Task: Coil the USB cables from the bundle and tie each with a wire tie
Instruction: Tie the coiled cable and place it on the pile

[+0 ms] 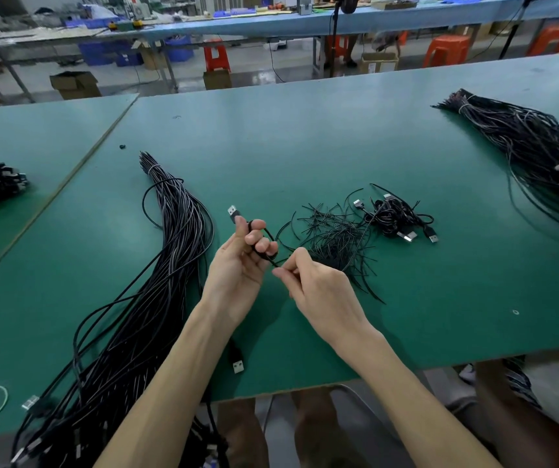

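Above the green desk [305, 136], the left hand [239, 265] curls round a small coiled USB cable [252, 225], its plug [233, 212] pointing up. The right hand [318, 288] pinches a black strand beside the coil. The bundle [173, 244] lies left; wire ties [335, 238] and tied cables [393, 214] lie behind the right hand.

No text, brand, number or sign can be read anywhere. The pale label on the box [379, 63] at the upper right is too small to make out.
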